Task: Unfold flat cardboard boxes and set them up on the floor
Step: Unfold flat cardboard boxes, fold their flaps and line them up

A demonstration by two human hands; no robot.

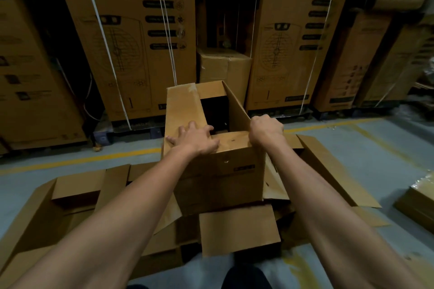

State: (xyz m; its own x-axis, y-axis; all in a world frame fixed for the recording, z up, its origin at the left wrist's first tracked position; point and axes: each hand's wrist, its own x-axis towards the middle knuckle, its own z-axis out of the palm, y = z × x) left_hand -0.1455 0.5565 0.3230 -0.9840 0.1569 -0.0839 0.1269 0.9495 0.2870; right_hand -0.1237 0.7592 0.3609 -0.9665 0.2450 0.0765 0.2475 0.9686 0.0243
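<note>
An opened-up brown cardboard box (218, 171) stands in front of me on top of other cardboard, its top partly closed by flaps with a dark gap in the middle. My left hand (196, 139) presses with spread fingers on the left top flap (182, 110). My right hand (266, 129) grips the upper edge of the right flap (236, 105), which stands up at an angle. Under and around the box lie several flat and half-opened boxes: one at the left (70, 197), one at the right (328, 166), and a loose flap in front (238, 230).
Tall strapped printed cartons (131, 37) on pallets line the back, with a small sealed box (223, 70) in the gap between them. A yellow line (77, 161) runs across the grey floor. Another carton (418, 202) sits at the right edge. My dark shoes (244, 277) show at the bottom.
</note>
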